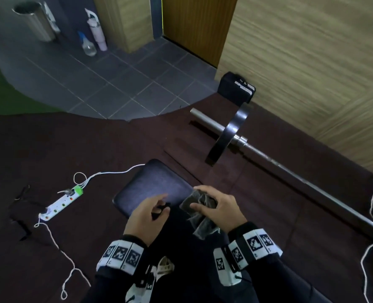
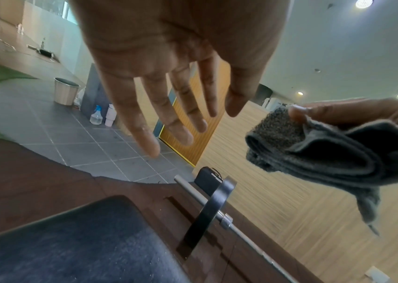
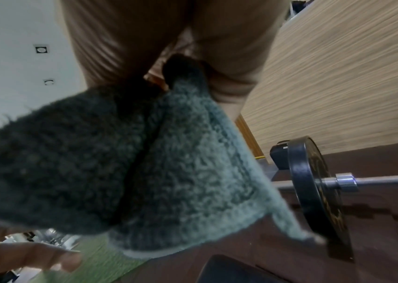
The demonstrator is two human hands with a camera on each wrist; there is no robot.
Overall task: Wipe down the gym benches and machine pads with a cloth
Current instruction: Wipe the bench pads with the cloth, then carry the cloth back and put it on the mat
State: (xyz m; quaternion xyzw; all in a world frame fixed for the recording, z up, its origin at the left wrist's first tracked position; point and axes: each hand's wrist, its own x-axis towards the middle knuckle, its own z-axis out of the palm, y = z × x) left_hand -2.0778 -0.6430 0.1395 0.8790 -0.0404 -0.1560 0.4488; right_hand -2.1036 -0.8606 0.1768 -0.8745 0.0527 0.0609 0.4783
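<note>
A dark padded bench [image 1: 152, 189] runs away from me, its rounded end toward the tiled floor; it also fills the lower left of the left wrist view [image 2: 71, 239]. My right hand [image 1: 216, 206] grips a folded grey cloth [image 1: 199, 212] just above the bench's right side; the cloth [image 2: 326, 153] hangs from thumb and fingers, and fills the right wrist view [image 3: 144, 172]. My left hand [image 1: 150, 209] hovers over the bench beside the cloth, fingers [image 2: 168, 114] spread and relaxed, holding nothing.
A barbell [image 1: 290, 169] with a black plate [image 1: 229, 132] lies on the dark mat to the right, along a wood wall. A power strip [image 1: 60, 203] with white cables lies left. A spray bottle [image 1: 89, 44], pink bottle [image 1: 97, 29] and metal bin [image 1: 35, 20] stand far back.
</note>
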